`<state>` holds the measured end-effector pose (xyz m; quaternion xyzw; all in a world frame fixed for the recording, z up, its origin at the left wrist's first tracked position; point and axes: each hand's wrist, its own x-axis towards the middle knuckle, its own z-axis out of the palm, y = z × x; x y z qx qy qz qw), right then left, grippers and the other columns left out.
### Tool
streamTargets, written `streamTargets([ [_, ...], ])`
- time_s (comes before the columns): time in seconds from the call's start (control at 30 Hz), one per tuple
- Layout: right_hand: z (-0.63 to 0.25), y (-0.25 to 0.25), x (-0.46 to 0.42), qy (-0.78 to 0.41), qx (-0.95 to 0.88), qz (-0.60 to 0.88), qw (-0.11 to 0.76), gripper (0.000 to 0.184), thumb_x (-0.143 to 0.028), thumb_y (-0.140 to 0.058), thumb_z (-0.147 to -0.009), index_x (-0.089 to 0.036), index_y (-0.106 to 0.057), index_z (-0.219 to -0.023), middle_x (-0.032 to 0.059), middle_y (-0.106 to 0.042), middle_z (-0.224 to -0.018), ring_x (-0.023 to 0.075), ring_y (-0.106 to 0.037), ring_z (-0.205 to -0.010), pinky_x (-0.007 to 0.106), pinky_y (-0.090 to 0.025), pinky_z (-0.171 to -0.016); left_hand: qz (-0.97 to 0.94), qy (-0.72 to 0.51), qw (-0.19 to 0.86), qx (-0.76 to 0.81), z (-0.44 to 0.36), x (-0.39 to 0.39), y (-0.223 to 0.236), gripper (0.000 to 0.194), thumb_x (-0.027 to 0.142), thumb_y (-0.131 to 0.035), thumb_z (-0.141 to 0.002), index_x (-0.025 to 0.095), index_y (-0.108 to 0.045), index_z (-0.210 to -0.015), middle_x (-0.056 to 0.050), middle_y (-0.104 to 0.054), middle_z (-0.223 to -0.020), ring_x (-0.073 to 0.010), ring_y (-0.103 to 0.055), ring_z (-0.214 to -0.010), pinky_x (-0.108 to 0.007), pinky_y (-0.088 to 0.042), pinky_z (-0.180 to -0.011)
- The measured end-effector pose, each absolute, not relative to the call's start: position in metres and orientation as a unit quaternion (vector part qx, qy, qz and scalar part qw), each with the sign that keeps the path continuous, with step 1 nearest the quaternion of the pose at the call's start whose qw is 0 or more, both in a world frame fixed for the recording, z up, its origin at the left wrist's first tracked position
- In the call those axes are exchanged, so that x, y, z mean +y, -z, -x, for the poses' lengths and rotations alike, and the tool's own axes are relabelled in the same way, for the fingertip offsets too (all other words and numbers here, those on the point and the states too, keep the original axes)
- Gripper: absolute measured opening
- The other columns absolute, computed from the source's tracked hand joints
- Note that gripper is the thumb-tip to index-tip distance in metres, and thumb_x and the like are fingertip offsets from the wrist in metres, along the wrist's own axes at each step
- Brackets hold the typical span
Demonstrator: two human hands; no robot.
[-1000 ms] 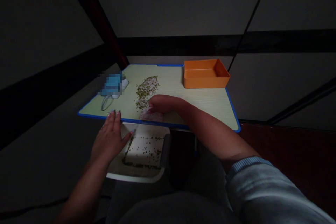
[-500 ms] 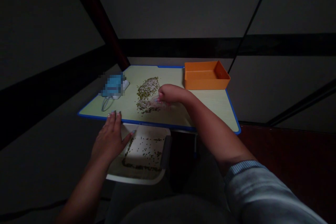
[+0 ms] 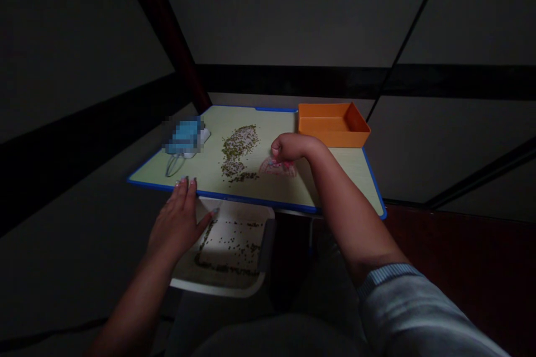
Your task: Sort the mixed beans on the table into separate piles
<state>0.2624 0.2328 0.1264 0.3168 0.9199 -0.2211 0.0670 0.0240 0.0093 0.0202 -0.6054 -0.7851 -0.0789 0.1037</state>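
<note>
Pink scraper (image 3: 285, 169) sits in the curled right hand (image 3: 290, 146).

The right hand (image 3: 291, 146) hides the top of the pink piece (image 3: 273, 168); the blue object (image 3: 186, 133) is pixelated.

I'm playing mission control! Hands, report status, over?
Right hand holding pink patterned piece, right of greenish grains. Left hand open at white bin. Orange bin farther back, not between piece and grains.
</note>
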Motion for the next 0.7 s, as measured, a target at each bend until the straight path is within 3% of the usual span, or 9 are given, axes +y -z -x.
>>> streamTargets([
  [0.47, -0.2575, -0.1220, 0.2277, 0.291, 0.914, -0.277, 0.055, 0.009, -0.022, -0.061, -0.078, -0.013, -0.064, -0.076, -0.0024, -0.063, -0.058, 0.0063, -0.051, -0.050, 0.020, -0.037, -0.056, 0.615, 0.079, 0.117, -0.776, -0.0218, 0.0079, -0.0181, 0.083, 0.051, -0.040, -0.081, 0.008, -0.010, -0.146, -0.021, -0.015, -0.156, -0.0306, -0.014, -0.144, -0.047, -0.025, -0.113],
  [0.7, -0.2558, -0.1195, 0.2272, 0.284, 0.914, -0.273, 0.102, 0.011, -0.022, -0.060, -0.080, -0.013, -0.066, -0.080, -0.0009, -0.065, -0.061, 0.0074, -0.056, -0.053, 0.020, -0.039, -0.057, 0.614, 0.078, 0.115, -0.777, -0.0217, 0.0092, -0.0172, 0.084, 0.051, -0.041, -0.080, 0.008, -0.010, -0.146, -0.020, -0.014, -0.156, -0.0311, -0.015, -0.144, -0.047, -0.025, -0.113],
])
